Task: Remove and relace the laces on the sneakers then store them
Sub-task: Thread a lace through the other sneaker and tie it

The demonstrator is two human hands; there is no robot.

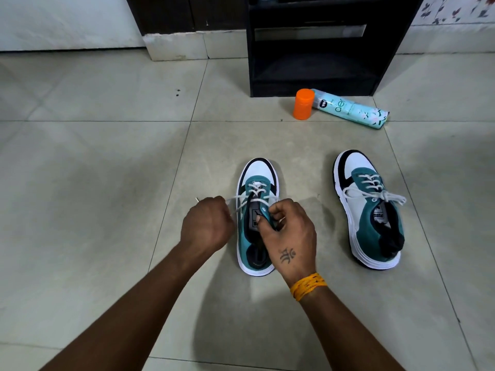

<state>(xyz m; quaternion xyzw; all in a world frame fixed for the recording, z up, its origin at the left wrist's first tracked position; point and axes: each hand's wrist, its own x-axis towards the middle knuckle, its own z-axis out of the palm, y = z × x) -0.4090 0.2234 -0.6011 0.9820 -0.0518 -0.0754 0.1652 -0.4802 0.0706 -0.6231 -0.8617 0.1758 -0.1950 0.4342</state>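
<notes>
Left hand (pixel 206 223) curled round one end of the white lace (pixel 254 195), its tip poking out past the knuckles. Right hand (pixel 288 231) pinches the tongue and collar of the near sneaker (pixel 255 218), fingers tucked inside the opening. That shoe sits on the tiled floor (pixel 107 162), toe pointing away; the lace crosses only the lower eyelets, upper ones bare. Whether it is coming out or going back in, cannot tell.

Second sneaker (pixel 368 210) stands well apart to the right, laced full and tied in a bow.

Further off, a spray can (pixel 348 109) with an orange cap lies on its side before a dark cabinet (pixel 316 46).

Judgement: roughly midway at best. The near shoe is unfinished, the far one possibly untouched, storing not yet done.
</notes>
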